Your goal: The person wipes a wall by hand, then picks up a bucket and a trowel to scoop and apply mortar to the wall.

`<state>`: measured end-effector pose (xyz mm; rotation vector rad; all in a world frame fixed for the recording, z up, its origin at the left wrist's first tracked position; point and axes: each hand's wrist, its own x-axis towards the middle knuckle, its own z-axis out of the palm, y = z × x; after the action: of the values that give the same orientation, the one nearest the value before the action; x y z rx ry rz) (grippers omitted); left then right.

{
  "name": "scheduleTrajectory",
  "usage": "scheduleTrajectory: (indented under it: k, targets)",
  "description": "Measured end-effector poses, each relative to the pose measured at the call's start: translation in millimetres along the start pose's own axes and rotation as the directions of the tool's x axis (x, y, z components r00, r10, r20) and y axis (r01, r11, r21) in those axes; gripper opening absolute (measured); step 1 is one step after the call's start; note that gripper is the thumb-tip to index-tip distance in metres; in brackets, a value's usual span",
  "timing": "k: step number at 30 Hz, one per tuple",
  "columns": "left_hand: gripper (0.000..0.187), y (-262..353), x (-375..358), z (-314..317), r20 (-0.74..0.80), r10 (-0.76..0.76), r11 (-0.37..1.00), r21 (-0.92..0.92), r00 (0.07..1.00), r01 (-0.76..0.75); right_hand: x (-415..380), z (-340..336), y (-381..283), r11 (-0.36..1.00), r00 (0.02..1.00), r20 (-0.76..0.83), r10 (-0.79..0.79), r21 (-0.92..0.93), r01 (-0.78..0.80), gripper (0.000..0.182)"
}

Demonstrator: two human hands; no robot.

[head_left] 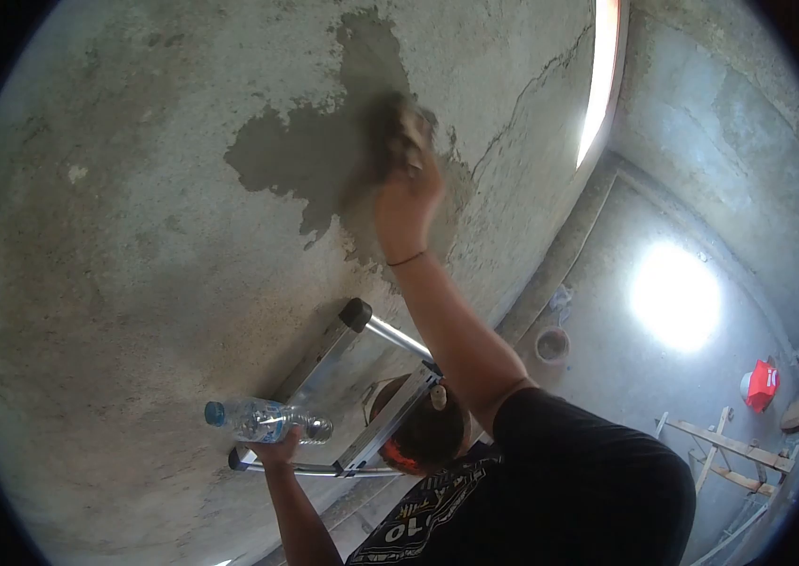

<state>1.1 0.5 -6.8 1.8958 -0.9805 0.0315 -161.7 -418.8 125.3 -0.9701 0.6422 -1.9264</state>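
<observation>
Clear plastic bottle sits inside your left hand, fingers curled round it; probably light and squeezy, so hold its middle softly. Your right hand, at the wet patch, blurs: you can't tell its fingers' grip.

- Wall: matt, rough grey, cement-like, finely cracked.
- Patch: darker, matt, damp-looking, ragged at its edges.
- Bottle: clear, glossy, thin plastic; its blue cap looks plastic.
- Ladder: smooth, shiny silver metal, with a matt black end cap.
- Shirt: soft black cloth, matt, printed in white.
- Frame: pale, bare wood.
</observation>
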Motion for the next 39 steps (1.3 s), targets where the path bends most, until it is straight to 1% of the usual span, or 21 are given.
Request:
scheduleTrajectory:
  k: [1, 5, 8, 10, 11, 13, 14, 15, 16, 17, 19, 21, 23, 27, 29, 31, 32, 34, 36, 38, 39]
  targets:
    - [0.102, -10.2, -0.9, -2.5, 0.006, 0.005, 1.000, 0.013, 1.000, -0.006, 4.3, 2.1, -17.4, 0.986, 0.974, 0.179, -0.141, -0.062, 0.154, 0.041]
    - [0.112, -5.3, -1.8, -0.4, -0.023, 0.028, 0.999, 0.019, 0.999, -0.027, -7.5, -12.0, -43.1, 0.982, 0.946, 0.287, -0.150, 0.154, 0.109, 0.041]
    - [0.117, -4.6, -0.7, 2.2, -0.036, 0.029, 1.000, 0.005, 0.999, -0.029, -8.8, -31.0, -23.5, 0.967, 0.974, 0.060, 0.217, 0.126, -0.223, 0.040]
    - [0.115, -6.3, -2.7, 2.5, -0.052, 0.042, 0.999, -0.013, 0.998, -0.043, -14.8, -35.8, -9.0, 0.882, 0.884, -0.077, 0.461, 0.145, -0.448, 0.039]
    - [0.115, -7.4, -3.7, 2.7, -0.060, 0.049, 0.999, -0.022, 0.997, -0.050, -15.2, -25.0, 0.9, 0.880, 0.883, -0.070, 0.464, 0.145, -0.452, 0.039]
    - [0.109, -8.7, -1.8, -0.5, -0.007, 0.034, 0.999, 0.022, 0.999, -0.034, -7.3, 6.5, 8.6, 0.977, 0.965, -0.173, 0.195, 0.117, -0.177, 0.038]
    - [0.107, -6.2, -1.5, 3.0, -0.012, 0.019, 0.999, -0.039, 1.000, -0.020, -4.1, 8.5, 4.3, 0.977, 0.965, -0.172, 0.198, 0.120, -0.179, 0.038]
    - [0.104, 1.5, 0.2, 7.6, -0.017, 0.004, 0.995, -0.100, 1.000, -0.006, 4.8, 11.9, -22.2, 1.000, 1.000, 0.004, -0.004, 0.016, 0.004, 0.038]
    - [0.104, 0.9, -0.3, 7.3, -0.034, 0.027, 0.995, -0.093, 0.999, -0.030, 8.6, 12.2, -37.4, 0.978, 0.963, 0.197, -0.186, -0.053, 0.200, 0.037]
    - [0.103, -1.8, -2.0, 5.8, -0.048, 0.049, 0.995, -0.088, 0.998, -0.053, 6.7, 8.3, -38.5, 0.980, 0.965, 0.195, -0.177, -0.055, 0.191, 0.037]
    - [0.102, -10.7, -3.3, 1.0, 0.004, 0.055, 0.997, -0.054, 0.998, -0.055, 4.8, -4.6, -42.3, 0.959, 0.964, 0.252, -0.084, 0.282, 0.010, 0.036]
    - [0.102, -10.1, 0.4, 2.5, -0.006, 0.094, 0.994, -0.060, 0.996, -0.094, -11.4, -26.6, -31.0, 0.949, 0.993, 0.108, -0.038, 0.315, 0.002, 0.036]
    - [0.102, -4.6, 2.4, 1.5, 0.013, 0.047, 0.998, -0.053, 0.999, -0.046, -18.7, -42.6, -13.4, 0.958, 0.958, 0.025, 0.286, -0.035, -0.285, 0.037]
    - [0.101, -0.5, 1.5, 0.9, 0.057, -0.010, 1.000, -0.005, 0.998, 0.011, -26.3, -3.8, 20.4, 0.988, 0.988, 0.011, 0.153, -0.017, -0.152, 0.043]
    - [0.101, -1.2, 3.9, 4.5, 0.048, -0.007, 0.999, -0.045, 0.999, 0.009, -10.0, 24.0, -9.3, 0.994, 0.996, 0.025, -0.091, -0.052, 0.092, 0.051]
    - [0.101, -4.5, 2.0, 4.2, 0.055, -0.012, 0.996, -0.092, 0.998, 0.017, -1.4, 47.3, -47.3, 0.951, 0.951, 0.078, -0.300, -0.054, 0.305, 0.058]
    - [0.101, -7.7, 1.1, 3.8, 0.061, -0.017, 0.994, -0.107, 0.998, 0.023, 3.3, 47.7, -57.7, 0.952, 0.952, 0.081, -0.294, -0.060, 0.299, 0.058]
    - [0.099, -16.7, 2.0, 1.5, 0.061, 0.055, 0.995, 0.077, 0.997, -0.060, 5.1, 48.4, -69.1, 0.875, 0.816, 0.316, -0.484, 0.154, 0.459, 0.053]
    - [0.097, -15.3, 2.9, 5.8, 0.031, 0.106, 0.990, 0.091, 0.994, -0.108, -3.3, 33.0, -59.0, 0.907, 0.875, 0.249, -0.414, 0.190, 0.375, 0.048]
    - [0.096, -5.2, 1.0, 4.4, -0.012, 0.118, 0.992, 0.044, 0.993, -0.118, -17.8, 4.4, -41.4, 0.929, 0.974, 0.089, -0.207, 0.330, 0.167, 0.040]
    - [0.084, 0.6, 0.6, 4.9, -0.025, 0.155, 0.983, 0.106, 0.988, -0.152, -22.5, -5.1, -29.7, 0.895, 0.997, 0.011, -0.075, 0.441, 0.063, 0.037]
